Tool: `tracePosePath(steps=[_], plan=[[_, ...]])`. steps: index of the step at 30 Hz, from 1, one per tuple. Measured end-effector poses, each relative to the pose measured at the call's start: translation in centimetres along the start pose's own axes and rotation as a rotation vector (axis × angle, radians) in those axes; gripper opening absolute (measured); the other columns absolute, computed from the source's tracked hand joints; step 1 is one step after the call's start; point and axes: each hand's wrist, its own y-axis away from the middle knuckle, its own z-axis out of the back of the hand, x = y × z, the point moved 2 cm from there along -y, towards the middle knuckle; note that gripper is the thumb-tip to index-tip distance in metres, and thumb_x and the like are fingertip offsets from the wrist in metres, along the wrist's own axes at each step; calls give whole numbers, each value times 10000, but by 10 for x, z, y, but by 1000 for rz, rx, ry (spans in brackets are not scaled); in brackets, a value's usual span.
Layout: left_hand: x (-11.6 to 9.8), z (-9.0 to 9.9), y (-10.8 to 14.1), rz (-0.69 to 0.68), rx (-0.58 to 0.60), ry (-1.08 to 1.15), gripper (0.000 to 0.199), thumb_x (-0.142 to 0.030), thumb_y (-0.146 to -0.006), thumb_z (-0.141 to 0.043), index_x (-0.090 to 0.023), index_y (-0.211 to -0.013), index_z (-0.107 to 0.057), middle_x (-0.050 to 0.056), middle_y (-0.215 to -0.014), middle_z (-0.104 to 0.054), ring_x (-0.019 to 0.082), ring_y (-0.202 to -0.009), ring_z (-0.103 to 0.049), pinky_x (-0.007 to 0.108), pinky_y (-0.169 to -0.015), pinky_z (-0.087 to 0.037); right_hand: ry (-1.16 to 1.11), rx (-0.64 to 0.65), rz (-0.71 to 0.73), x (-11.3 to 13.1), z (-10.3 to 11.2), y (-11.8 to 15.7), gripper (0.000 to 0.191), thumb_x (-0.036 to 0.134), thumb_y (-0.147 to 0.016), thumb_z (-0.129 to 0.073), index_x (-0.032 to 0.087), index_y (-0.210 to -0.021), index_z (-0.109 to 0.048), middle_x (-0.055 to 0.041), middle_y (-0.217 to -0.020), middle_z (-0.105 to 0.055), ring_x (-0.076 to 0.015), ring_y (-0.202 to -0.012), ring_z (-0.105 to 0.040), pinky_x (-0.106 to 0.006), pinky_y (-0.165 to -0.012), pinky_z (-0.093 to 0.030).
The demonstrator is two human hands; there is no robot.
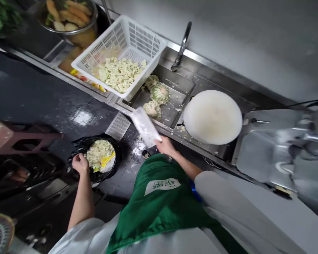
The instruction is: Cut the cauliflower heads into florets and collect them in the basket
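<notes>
My right hand (164, 145) grips a cleaver (145, 126), its broad, pale, slightly blurred blade pointing toward the sink edge. On the left, my left hand (81, 163) is closed at the rim of a trash bin lined with a black bin bag (112, 173), fingers curled on the bag. Cauliflower scraps (98, 153) and a yellow-and-white wrapper (108, 160) lie in the bin. Beyond the blade, several cauliflower heads (159, 93) rest in the metal sink (178, 86). A white plastic basket (144, 38) with cut cauliflower florets (120, 74) stands over the sink's left side.
A round white cutting board (213, 116) lies across the sink's right part, near the faucet (182, 46). A metal bowl of carrots (75, 14) is at the back left. A pinkish stool (16, 137) stands left of the bin, and a metal machine (278, 141) at right.
</notes>
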Motion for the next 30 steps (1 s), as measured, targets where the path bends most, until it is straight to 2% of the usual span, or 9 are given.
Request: tracePosePath(steps=[2, 4, 8, 11, 13, 17, 20, 23, 30], plan=[[-19, -41, 7, 33, 67, 52, 275, -300, -856, -475, -123, -935, -670, 110, -924, -714, 290, -1001, -682, 441, -991, -530, -36, -171, -39, -20, 77, 7, 439, 699, -885, -603, 262, -866, -561, 99, -486, -495, -126, -420, -439, -270, -430, -372], [-57, -84, 23, -50, 218, 146, 259, -294, -850, -479, -141, -891, -684, 99, -906, -732, 269, -966, -698, 396, -959, -550, -167, -526, -66, -46, 155, 24, 528, 746, -753, -722, 261, -790, -516, 88, -483, -520, -121, -394, -452, -276, -392, -374], [-173, -146, 73, -388, 437, 302, 324, -341, -914, -474, -132, -929, -720, 125, -972, -753, 266, -971, -703, 390, -956, -545, -413, -1016, -110, -105, 272, 63, 645, 732, -587, -847, 259, -767, -447, 110, -447, -495, -95, -368, -436, -244, -356, -367], [-275, -184, 137, -722, 615, 338, 332, -327, -964, -474, -133, -1020, -737, 128, -1025, -747, 257, -987, -686, 392, -946, -537, -515, -1114, -118, -138, 318, 73, 666, 693, -554, -884, 254, -768, -431, 121, -452, -499, -78, -366, -443, -215, -347, -361], [-336, -216, 198, -980, 871, 333, 318, -244, -969, -470, -147, -1127, -728, 118, -1091, -734, 242, -1023, -666, 379, -944, -535, -564, -1118, -102, -149, 333, 66, 690, 692, -524, -897, 254, -761, -419, 123, -458, -510, -74, -363, -449, -207, -343, -367], [-404, -286, 316, -1384, 1267, 103, 359, -76, -875, -527, -181, -1135, -752, 106, -1235, -695, 258, -1184, -589, 401, -1077, -460, -598, -1079, -73, -153, 338, 36, 704, 708, -525, -894, 257, -770, -412, 116, -477, -540, -75, -358, -471, -201, -337, -392], [-411, -326, 351, -1160, 1374, 102, 284, -55, -802, -605, -161, -996, -783, 112, -1094, -722, 268, -1124, -606, 396, -1047, -469, -616, -1021, -97, -150, 331, 18, 711, 717, -523, -893, 260, -789, -419, 116, -485, -547, -80, -357, -481, -203, -333, -408], [-401, -342, 337, -750, 1373, 244, 191, -175, -855, -627, -122, -961, -777, 83, -819, -701, 221, -830, -644, 361, -851, -533, -602, -995, -114, -149, 328, 14, 703, 724, -533, -888, 258, -814, -442, 119, -485, -541, -81, -354, -481, -203, -332, -413], [-387, -309, 247, -199, 1238, 652, 442, -525, -814, -742, -123, -999, -746, 54, -749, -694, 132, -607, -577, 282, -635, -492, -542, -1000, -136, -146, 330, 14, 691, 695, -570, -882, 263, -814, -401, 125, -485, -535, -89, -350, -495, -205, -334, -415]])
